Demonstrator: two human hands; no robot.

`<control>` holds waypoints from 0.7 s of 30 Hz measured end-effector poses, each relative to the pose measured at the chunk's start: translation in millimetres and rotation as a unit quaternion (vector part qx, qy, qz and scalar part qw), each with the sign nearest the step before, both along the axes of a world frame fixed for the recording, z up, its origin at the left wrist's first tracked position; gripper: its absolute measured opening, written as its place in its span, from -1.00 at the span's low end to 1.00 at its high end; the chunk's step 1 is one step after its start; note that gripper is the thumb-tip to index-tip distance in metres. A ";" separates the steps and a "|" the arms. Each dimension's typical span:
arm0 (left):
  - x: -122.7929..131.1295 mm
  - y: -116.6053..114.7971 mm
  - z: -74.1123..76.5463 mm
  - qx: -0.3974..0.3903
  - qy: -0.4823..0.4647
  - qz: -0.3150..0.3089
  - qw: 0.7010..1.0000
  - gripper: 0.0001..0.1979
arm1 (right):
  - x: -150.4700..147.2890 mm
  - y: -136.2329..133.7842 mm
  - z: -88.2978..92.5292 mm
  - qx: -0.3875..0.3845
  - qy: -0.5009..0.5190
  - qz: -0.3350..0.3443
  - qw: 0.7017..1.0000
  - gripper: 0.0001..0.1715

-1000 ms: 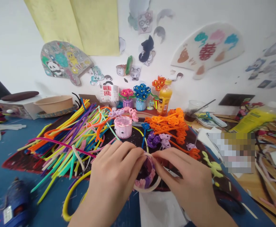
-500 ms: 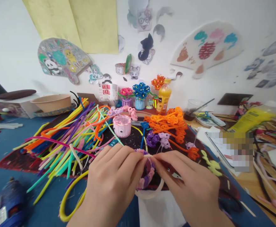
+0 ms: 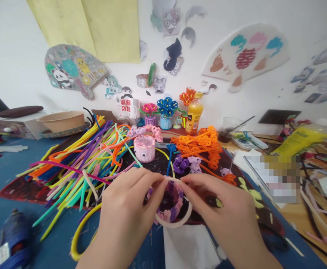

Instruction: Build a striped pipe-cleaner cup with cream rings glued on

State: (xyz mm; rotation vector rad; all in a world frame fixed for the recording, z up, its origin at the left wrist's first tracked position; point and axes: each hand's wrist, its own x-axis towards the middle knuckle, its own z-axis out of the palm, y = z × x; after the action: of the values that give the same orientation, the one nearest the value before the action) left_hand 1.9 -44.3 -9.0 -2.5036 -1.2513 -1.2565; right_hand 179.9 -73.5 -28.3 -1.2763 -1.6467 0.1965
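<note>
My left hand (image 3: pixel 129 209) and my right hand (image 3: pixel 226 209) meet close together at mid-view, fingers pinched on the top of a cream pipe cleaner (image 3: pixel 177 225) bent into a ring. Inside and behind that loop shows a fuzzy pink and purple ring (image 3: pixel 179 203); whether the two are joined I cannot tell. My left fingers partly cover its left side. Just beyond my hands stand a blue flower stem (image 3: pixel 171 148) and a pink pot (image 3: pixel 144 149) with googly eyes. Purple flowers (image 3: pixel 180 164) lie beside the stem.
A heap of coloured pipe cleaners (image 3: pixel 79 164) spreads at left, orange pieces (image 3: pixel 199 145) at right. A blue glue gun (image 3: pixel 10 239) lies front left. White paper (image 3: pixel 190 246) is below my hands. A juice bottle (image 3: pixel 194 116) stands near the wall, a phone (image 3: pixel 272 179) at right.
The cream loop has tilted up to face me and shows as a rounder ring. Both hands have shifted slightly, still pinching its top.
</note>
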 end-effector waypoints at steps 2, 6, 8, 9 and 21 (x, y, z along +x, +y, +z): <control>-2.4 4.3 0.3 -0.042 -0.009 0.025 0.999 -0.88 | 3.6 3.5 -0.2 -0.056 0.056 0.000 0.997 -0.86; -4.8 13.2 -0.3 -0.116 0.001 0.061 0.991 -0.90 | 9.8 10.2 -2.3 -0.171 0.098 0.059 0.979 -0.74; -4.7 16.3 -1.4 -0.145 0.017 0.066 0.987 -0.90 | 10.2 11.8 -4.4 -0.205 0.096 0.096 0.969 -0.60; -4.5 17.2 -2.2 -0.158 0.025 0.066 0.985 -0.89 | 9.8 12.0 -5.7 -0.213 0.090 0.108 0.967 -0.53; -16.8 13.4 -4.8 -0.185 0.008 0.012 0.983 -0.84 | 6.4 6.6 -23.1 -0.200 0.039 0.174 0.963 -0.08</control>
State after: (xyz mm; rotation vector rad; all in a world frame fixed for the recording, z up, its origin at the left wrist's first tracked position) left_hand -14.9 -30.8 -13.8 -2.7218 -1.6388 -1.0798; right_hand 186.4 -66.9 -51.4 -1.2385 -1.8103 0.8195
